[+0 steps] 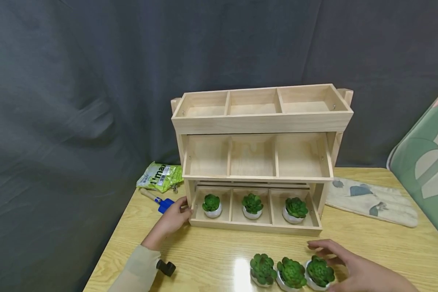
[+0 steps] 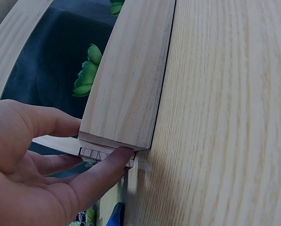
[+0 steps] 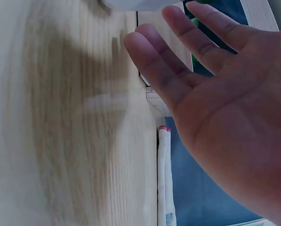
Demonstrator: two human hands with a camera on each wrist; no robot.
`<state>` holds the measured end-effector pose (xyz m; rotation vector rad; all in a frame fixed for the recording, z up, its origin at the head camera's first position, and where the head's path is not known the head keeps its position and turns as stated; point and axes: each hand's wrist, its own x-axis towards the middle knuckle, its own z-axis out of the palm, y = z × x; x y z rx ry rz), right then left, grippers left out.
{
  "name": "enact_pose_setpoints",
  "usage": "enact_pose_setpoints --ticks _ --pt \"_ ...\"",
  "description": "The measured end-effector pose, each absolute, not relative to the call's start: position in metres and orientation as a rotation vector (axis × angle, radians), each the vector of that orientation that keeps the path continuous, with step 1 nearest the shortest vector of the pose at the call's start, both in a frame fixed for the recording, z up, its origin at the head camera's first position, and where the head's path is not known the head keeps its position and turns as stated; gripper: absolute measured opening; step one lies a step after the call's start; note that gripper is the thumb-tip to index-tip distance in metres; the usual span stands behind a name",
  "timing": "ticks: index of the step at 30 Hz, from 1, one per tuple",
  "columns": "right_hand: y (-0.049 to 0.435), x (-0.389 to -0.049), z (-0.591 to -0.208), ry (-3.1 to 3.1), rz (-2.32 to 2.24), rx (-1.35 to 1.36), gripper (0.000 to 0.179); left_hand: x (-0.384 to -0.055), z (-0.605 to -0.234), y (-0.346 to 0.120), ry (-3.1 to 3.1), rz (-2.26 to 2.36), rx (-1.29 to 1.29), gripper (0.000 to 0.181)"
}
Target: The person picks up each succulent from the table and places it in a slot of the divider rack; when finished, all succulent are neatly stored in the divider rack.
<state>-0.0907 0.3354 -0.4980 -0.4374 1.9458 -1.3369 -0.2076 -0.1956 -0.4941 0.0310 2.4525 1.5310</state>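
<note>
A three-tier wooden shelf [image 1: 263, 123] stands on the table, each tier split into three compartments. My left hand [image 1: 174, 219] grips the bottom tier's front left corner; in the left wrist view its fingers [image 2: 100, 176] meet the board end. Potted succulents fill the bottom tier: left [image 1: 211, 202], middle [image 1: 252, 204] and right [image 1: 295, 209]. In front of the shelf stand three more potted succulents in a row: left [image 1: 263, 268], middle [image 1: 291, 272] and right [image 1: 319, 271]. My right hand [image 1: 357, 267] is beside the rightmost one, fingers spread; the right wrist view shows them apart from a white pot [image 3: 136, 4].
Left of the shelf lie a green-and-white packet [image 1: 160, 176] and a small blue shovel [image 1: 164, 205] with a wooden handle. A patterned cloth item [image 1: 372, 200] lies to the right. Dark curtain [image 1: 131, 81] hangs behind; a green patterned surface [image 1: 428, 162] borders the right side.
</note>
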Motion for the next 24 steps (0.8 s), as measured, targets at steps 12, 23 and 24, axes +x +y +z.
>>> enact_pose_setpoints --ticks 12,23,24 --pt "0.3297 -0.0906 -0.5026 2.0 -1.286 -0.484 0.077 -0.2055 -0.4929 -0.196 2.452 1.514 0.013 0.06" --pt "0.3293 -0.09 -0.5064 1.939 -1.358 -0.559 0.064 -0.2048 -0.4916 -0.195 2.453 1.504 0.008 0.06" --pt "0.3296 -0.0903 -0.507 1.935 -1.365 -0.573 0.062 -0.205 -0.4916 -0.1953 2.454 1.506 0.012 0.06"
